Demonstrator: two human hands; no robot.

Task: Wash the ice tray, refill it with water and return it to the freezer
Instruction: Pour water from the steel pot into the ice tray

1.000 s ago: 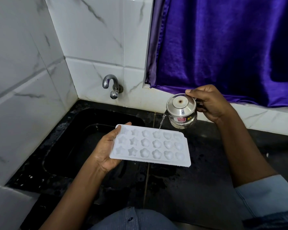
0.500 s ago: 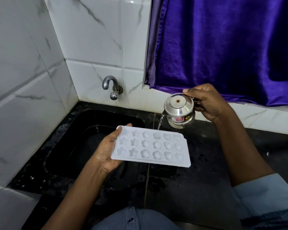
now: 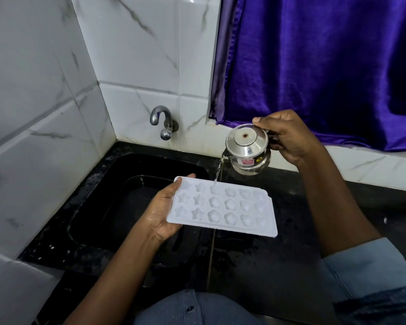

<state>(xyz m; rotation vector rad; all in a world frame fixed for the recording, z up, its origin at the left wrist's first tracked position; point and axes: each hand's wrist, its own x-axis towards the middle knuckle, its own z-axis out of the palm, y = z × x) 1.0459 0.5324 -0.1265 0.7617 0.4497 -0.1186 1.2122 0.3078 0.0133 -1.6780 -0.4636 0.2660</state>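
A white ice tray (image 3: 223,208) with star, flower and heart shaped cells is held level over the counter edge beside the sink. My left hand (image 3: 161,211) grips its left end, thumb on the rim. My right hand (image 3: 288,137) holds the handle of a small glass jug with a steel lid (image 3: 246,148), tilted to the left just above the tray's far edge. A thin stream of water (image 3: 218,171) falls from its spout into a cell in the far row.
A black sink (image 3: 117,198) lies below and left of the tray, with a steel tap (image 3: 163,121) on the white tiled wall behind it. The wet black counter (image 3: 267,266) runs to the right. A purple curtain (image 3: 326,66) hangs above it.
The jug and its stream have shifted a little to the left along the tray's far row. The tray stays in my left hand.
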